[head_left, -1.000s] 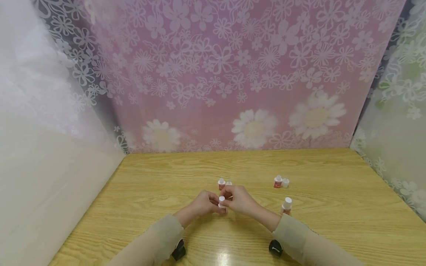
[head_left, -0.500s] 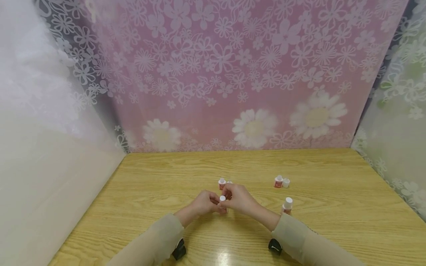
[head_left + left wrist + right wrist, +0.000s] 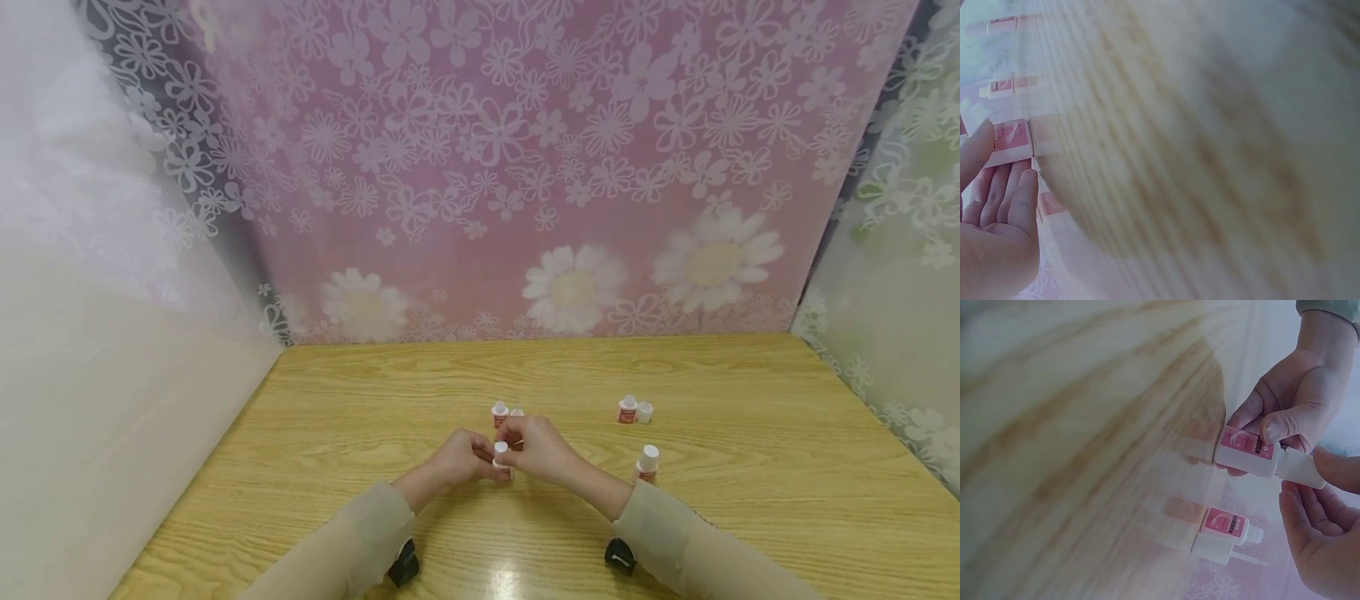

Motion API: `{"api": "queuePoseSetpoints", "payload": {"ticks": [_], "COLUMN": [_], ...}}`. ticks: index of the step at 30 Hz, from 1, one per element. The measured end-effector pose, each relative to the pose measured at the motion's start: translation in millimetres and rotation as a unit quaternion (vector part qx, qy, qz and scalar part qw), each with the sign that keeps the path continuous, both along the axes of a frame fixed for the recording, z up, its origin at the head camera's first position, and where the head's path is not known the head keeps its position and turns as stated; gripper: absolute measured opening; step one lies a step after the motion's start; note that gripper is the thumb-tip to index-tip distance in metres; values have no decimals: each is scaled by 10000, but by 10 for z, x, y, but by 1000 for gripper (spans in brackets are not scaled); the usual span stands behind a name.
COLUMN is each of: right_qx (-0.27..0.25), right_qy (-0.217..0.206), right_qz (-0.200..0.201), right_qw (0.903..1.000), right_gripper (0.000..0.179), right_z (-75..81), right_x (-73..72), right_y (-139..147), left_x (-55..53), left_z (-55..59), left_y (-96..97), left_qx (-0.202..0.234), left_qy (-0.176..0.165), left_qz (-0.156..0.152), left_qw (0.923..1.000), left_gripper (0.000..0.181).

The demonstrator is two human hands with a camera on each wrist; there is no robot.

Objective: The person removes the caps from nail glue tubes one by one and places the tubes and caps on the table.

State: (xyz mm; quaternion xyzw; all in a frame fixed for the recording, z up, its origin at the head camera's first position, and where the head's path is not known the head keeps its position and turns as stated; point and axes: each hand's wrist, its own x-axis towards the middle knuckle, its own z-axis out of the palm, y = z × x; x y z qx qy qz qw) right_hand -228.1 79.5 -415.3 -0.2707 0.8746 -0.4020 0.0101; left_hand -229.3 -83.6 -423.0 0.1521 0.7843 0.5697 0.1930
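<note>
Left hand [image 3: 459, 460] grips the bottle [image 3: 1246, 452]; right hand [image 3: 543, 451], its hold slightly shifted, pinches the cap [image 3: 1299, 469]: twisting seems underway.

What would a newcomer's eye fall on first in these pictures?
Probably the pink floral backdrop, which fills the upper middle of the head view, with large white daisies along its lower part. Next, likely the work at the middle of the wooden table: the left hand holds a small white bottle, and the right hand pinches its white cap.
</note>
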Motion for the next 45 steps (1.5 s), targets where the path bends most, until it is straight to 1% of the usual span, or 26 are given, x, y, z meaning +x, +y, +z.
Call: {"api": "queuePoseSetpoints", "payload": {"ticks": [4, 6, 11, 13, 15, 16, 20, 22, 23, 27, 30, 33, 37, 40, 42, 45], "right_qx": [-78, -160, -322, -346, -358, -364, -272, -187, -132, -1, 21, 5, -5, -36, -76, -134], "right_qy": [-27, -58, -249, -303, -331, -331, -204, -139, -128, -205, -177, -67, 72, 51, -27, -145], "right_qz": [55, 98, 235, 279, 299, 317, 353, 310, 264, 46, -32, 15, 144, 202, 227, 261], "right_qw": [10000, 9998, 9989, 9986, 9984, 9983, 9988, 9992, 9995, 9998, 9998, 10000, 9999, 9998, 9997, 9995], "right_gripper": [10, 10, 12, 12, 13, 14, 17, 16, 16, 18, 21, 22, 19, 16, 14, 12], "right_z": [1, 4, 6, 4, 4, 5, 13, 20, 24, 37, 41, 40, 38, 41, 52, 60], "right_x": [6, 11, 19, 18, 19, 20, 22, 23, 23, 19, 11, 6, 7, 9, 12, 15], "right_y": [-2, -2, 4, 8, 9, 9, 8, 9, 8, 3, -5, -6, -2, -2, -3, 1], "left_x": [-84, -113, -128, -121, -74, -67, 29, 34, 53, 64, 63, 35, -47, -102, -118, -126], "left_z": [-158, -215, -245, -235, -157, -149, 12, 18, 55, 76, 81, 40, -104, -199, -224, -226], "left_y": [-5, -9, -17, -19, -17, -18, -9, -9, -6, -8, -7, -7, -12, -14, -12, -8], "left_qx": [137, 127, 71, 77, 78, 99, 95, 89, 61, 33, 68, 95, 28, -46, -74, -57], "left_qy": [-52, -35, 2, 1, 5, -16, -12, -25, 1, -73, -153, -168, -139, -142, -155, -159], "left_qz": [-24, -23, -38, -36, -38, -38, -64, -65, -56, -19, -19, -20, 17, 62, 90, 90], "left_qw": [9999, 9999, 10000, 10000, 10000, 9999, 9999, 9999, 10000, 10000, 9999, 9998, 9999, 9999, 9998, 9998], "left_gripper": [14, 14, 15, 14, 14, 14, 13, 13, 14, 13, 12, 12, 12, 13, 14, 15]}}
